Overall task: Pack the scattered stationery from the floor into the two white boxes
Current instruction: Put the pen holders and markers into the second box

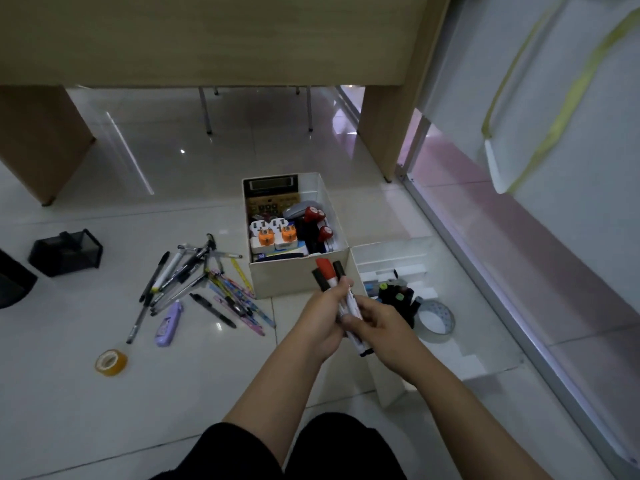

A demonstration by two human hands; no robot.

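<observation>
Head view shows me both hands meeting before the two white boxes. My left hand (pixel 323 315) and right hand (pixel 375 322) curl together around a bundle of markers (pixel 327 273), caps pointing up, just in front of the fuller box (pixel 298 275). Loose pens (pixel 194 282) lie scattered on the floor, left of that box.

no readable text, print on the markers (pixel 348 306) too blurred to make out
</observation>
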